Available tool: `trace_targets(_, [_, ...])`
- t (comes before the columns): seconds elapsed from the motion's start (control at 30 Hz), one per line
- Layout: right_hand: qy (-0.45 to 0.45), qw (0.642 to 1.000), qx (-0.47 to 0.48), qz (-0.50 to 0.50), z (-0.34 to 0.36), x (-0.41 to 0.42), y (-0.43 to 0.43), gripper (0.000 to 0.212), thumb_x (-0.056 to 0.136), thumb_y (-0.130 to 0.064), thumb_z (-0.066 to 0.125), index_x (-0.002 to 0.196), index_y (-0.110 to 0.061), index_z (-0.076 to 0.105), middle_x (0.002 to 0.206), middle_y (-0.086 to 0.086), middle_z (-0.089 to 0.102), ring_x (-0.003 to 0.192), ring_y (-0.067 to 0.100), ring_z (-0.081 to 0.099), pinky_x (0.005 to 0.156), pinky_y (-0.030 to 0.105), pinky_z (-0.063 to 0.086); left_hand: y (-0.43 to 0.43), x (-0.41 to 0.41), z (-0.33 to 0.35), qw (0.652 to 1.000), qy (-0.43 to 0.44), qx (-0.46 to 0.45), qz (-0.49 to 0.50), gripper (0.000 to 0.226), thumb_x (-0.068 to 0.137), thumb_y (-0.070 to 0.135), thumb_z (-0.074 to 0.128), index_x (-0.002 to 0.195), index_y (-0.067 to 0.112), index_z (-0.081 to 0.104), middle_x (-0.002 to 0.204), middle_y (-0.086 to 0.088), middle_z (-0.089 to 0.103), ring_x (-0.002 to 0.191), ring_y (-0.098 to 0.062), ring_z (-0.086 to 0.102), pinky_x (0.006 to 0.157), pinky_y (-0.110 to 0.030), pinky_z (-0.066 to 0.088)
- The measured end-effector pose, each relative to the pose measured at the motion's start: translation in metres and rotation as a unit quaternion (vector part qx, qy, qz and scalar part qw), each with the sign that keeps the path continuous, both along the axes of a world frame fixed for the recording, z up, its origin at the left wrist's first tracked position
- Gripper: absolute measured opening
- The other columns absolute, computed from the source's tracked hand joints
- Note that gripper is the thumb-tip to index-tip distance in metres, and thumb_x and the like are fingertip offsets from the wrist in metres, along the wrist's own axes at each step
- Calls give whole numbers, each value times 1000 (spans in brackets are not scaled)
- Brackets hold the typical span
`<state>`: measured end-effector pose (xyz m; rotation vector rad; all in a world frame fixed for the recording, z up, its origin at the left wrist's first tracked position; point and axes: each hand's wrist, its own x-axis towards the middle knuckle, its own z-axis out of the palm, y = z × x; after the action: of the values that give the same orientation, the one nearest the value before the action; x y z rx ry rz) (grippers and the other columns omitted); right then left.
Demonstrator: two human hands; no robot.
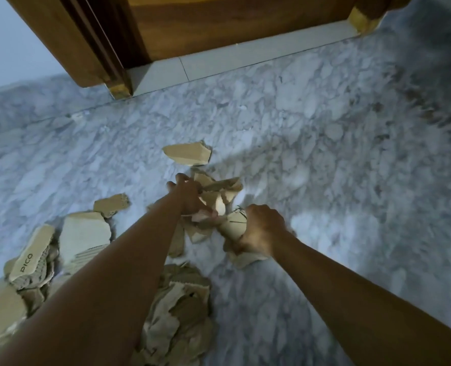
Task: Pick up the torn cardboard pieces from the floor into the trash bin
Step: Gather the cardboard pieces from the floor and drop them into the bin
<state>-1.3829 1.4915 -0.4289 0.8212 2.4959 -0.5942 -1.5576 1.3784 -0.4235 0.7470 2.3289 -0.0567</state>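
Torn tan cardboard pieces lie scattered on the grey marble floor [324, 133]. My left hand [186, 192] grips a bunch of small cardboard scraps [219, 190] in the middle of the view. My right hand [262, 228] holds a rolled wad of cardboard [235, 227] just beside it, fingers curled round it. A single loose piece [188, 153] rests a little beyond both hands. A crumpled heap [182, 313] sits under my forearms, and larger pieces, one printed "PICO" [29, 257], lie at the left. No trash bin is in view.
A wooden door [232, 25] and its frame [68, 40] stand at the far side, with a pale stone threshold [245, 59] below. A light wall [5, 40] is at the far left. Bare floor spreads to the right.
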Motion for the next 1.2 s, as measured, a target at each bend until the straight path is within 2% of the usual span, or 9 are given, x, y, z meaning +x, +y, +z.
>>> trace_targets(0.1, [8,1000,-6,8,-1,6,-1,79,60,-53,86,123,-18,56,114,5,66,104,30,65,74,29,44,2,8,-4,995,-7,64,80,96,58,52,88,134,17,42,133,-13,33,122,-39,45,102,-48,45])
trace_targets(0.27, [-20,996,-88,-14,-7,5,3,97,60,-45,92,137,-18,40,126,7,61,115,31,59,89,36,50,-3,11,-4,981,-28,131,141,108,48,41,95,124,24,20,117,-8,59,107,-36,61,84,-47,54])
trace_targets(0.43, [-68,985,-161,-7,1,11,23,107,62,-46,92,148,-13,38,142,8,52,126,26,52,100,33,46,-17,11,-4,971,-73,132,184,102,57,46,92,138,13,39,130,-9,56,122,-31,54,87,-36,48])
trace_targets(0.57, [-28,981,-184,-63,31,-17,69,83,70,-41,89,139,-11,55,136,9,59,125,25,57,101,33,46,-38,-7,16,970,-109,143,166,66,58,47,91,114,19,71,111,-2,70,107,-22,64,88,-35,52])
trace_targets(0.67, [93,958,-218,-159,51,-58,84,53,60,-39,93,105,-16,76,103,5,74,100,20,69,91,38,54,-61,-28,45,957,-131,172,195,37,64,37,91,93,21,75,94,0,71,89,-17,65,71,-28,48])
trace_targets(0.8, [144,956,-208,-146,65,-130,63,69,56,-39,96,117,-18,70,109,1,72,99,20,67,82,31,53,-102,-52,70,956,-126,158,213,45,59,38,93,95,16,77,92,-4,75,88,-21,69,79,-36,55])
trace_targets(0.97, [85,990,-105,-50,45,-207,26,105,61,-63,82,145,-11,44,144,14,50,127,33,53,105,40,48,-140,-45,58,964,-129,108,204,41,58,41,92,87,17,76,90,-2,73,89,-20,67,83,-37,55])
trace_targets(1.07, [38,999,-36,13,18,-220,10,102,75,-60,76,154,-14,30,154,17,31,139,41,35,112,47,39,-145,-33,39,960,-153,107,210,32,64,36,90,87,21,74,94,-2,72,92,-22,65,81,-33,52])
trace_targets(1.2, [39,999,0,12,-6,-219,8,100,75,-54,82,153,-20,31,152,13,30,138,41,31,109,52,37,-129,-20,16,966,-109,105,209,52,61,42,90,103,16,73,111,-3,64,102,-23,61,92,-37,52])
